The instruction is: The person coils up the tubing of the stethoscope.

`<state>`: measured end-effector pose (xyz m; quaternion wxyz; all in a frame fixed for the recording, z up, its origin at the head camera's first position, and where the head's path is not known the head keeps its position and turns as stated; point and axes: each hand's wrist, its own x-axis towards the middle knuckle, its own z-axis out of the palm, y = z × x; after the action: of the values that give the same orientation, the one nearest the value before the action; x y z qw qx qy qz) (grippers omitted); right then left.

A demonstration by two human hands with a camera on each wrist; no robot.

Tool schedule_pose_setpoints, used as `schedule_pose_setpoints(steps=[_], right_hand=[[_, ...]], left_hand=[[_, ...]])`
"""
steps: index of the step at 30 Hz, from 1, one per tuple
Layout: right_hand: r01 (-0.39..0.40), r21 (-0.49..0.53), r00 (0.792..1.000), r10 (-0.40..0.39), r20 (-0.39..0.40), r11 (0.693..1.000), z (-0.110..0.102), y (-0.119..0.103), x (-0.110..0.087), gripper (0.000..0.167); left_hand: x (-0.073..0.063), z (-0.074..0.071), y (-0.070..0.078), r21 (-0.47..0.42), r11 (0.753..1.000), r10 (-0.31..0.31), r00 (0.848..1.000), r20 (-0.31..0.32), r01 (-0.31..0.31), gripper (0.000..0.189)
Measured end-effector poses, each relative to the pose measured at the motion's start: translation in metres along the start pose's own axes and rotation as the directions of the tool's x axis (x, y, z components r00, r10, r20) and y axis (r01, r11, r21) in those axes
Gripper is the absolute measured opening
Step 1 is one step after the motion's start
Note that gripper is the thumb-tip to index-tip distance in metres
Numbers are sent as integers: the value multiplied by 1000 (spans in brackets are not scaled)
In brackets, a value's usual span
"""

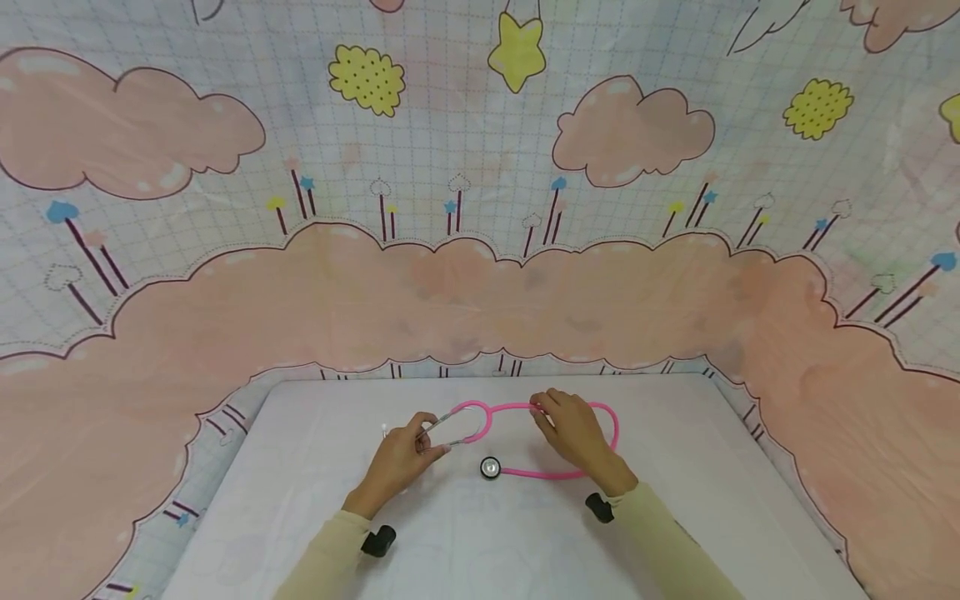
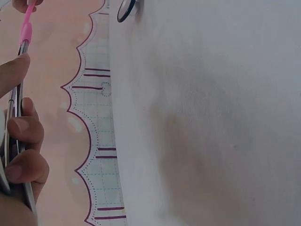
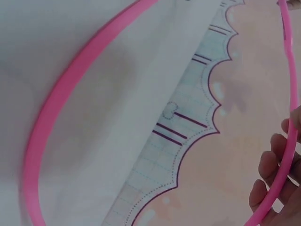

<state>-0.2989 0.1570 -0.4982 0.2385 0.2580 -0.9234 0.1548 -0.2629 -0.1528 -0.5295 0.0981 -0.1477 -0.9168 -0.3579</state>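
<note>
A pink stethoscope (image 1: 517, 407) is stretched between both hands over a white table. My left hand (image 1: 406, 454) grips its metal ear tubes (image 2: 18, 101), fingers curled round them with the thumb along the top. With the thumb and fingertips, my right hand (image 1: 572, 427) holds the pink tubing (image 3: 292, 89) on its upper run. From there the tube loops round behind the right wrist and comes back to the left. The round chest piece (image 1: 490, 468) with a black rim lies between the hands, nearer the table's front.
The white tabletop (image 1: 465, 542) spreads around and in front of the hands. Behind it hangs a patterned cloth (image 1: 480, 300) with pink clouds and yellow shapes. Black wrist cameras (image 1: 378, 541) are strapped below both sleeves.
</note>
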Motion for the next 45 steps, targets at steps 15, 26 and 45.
schedule_pose_setpoints(steps=[15,26,45], right_hand=[[24,99,1000,-24,-6,995,-5,11,-3,15],[172,189,970,-133,-202,967,-12,10,-2,16],[315,223,910,-227,-348,922,-38,-14,19,22]], left_hand=[[-4,-4,5,-12,1000,11,1000,12,-11,41],[-6,-11,12,-22,999,37,998,55,-36,44],[-12,-13,32,-21,976,219,971,100,-218,42]])
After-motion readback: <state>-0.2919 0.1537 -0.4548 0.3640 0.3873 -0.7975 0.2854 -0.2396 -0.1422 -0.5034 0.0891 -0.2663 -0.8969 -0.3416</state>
